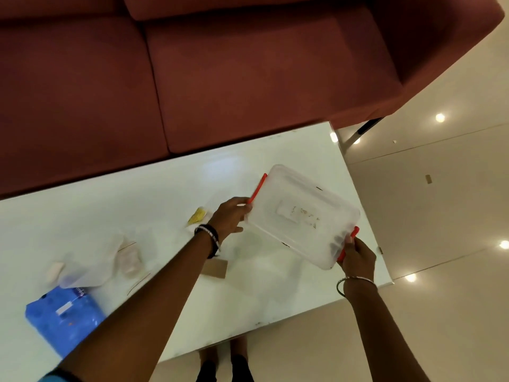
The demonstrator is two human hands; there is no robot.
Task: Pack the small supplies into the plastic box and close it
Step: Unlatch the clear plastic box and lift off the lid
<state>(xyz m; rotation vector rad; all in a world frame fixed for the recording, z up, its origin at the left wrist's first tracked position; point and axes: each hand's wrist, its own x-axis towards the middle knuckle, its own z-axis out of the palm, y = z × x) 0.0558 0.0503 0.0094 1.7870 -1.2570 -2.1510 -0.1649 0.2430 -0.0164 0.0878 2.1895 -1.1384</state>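
Observation:
A translucent plastic box [303, 216] with red side latches is lifted and tilted above the right part of the white table [165, 194], its lid on. My left hand [230, 217] grips its left end by one red latch. My right hand [358, 259] grips the near right corner at the other red latch. Small supplies lie on the table to the left: a yellow packet [197, 215], a brown card piece [215, 268], white pads [129, 259] and a blue pack [64, 317].
A dark red sofa [220, 64] stands right behind the table. A clear plastic bag [91, 264] and thin sticks [139, 282] lie at the left. The glossy tiled floor [440, 202] opens to the right. My feet show under the table's near edge.

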